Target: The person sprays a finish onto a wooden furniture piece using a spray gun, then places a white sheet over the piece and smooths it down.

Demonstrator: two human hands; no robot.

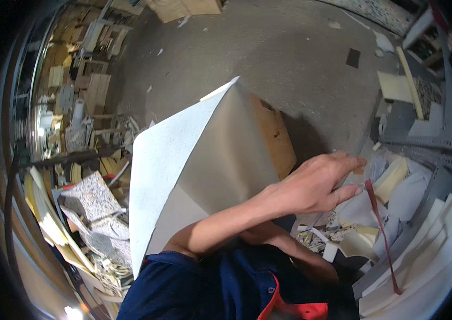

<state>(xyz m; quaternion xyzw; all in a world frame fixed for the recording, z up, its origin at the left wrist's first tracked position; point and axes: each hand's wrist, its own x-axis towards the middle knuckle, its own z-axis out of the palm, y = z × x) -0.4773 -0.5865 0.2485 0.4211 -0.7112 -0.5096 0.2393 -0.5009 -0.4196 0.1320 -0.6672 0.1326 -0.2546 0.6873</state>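
Observation:
My left forearm crosses in front of my body to the right. At its end, my left hand (316,184) is open, its fingers stretched out and the thumb apart below them. The thumb tip is close to the upper end of a thin dark-red strip (379,226); whether they touch I cannot tell. My right forearm (290,250) passes beneath the left one, and the right hand is hidden there. Before me stands a large angular piece with a pale white sheet (164,146) on its left and a grey-beige face (220,154). A wooden panel (274,136) shows on its right side.
On the left, foam offcuts (95,200) and wood pieces (95,93) are piled along metal racking. To the right, a grey metal shelf frame (423,152) stands by pale foam sheets (428,245) and scraps. Grey floor (290,58) lies beyond, with a wooden box (186,8) at the far end.

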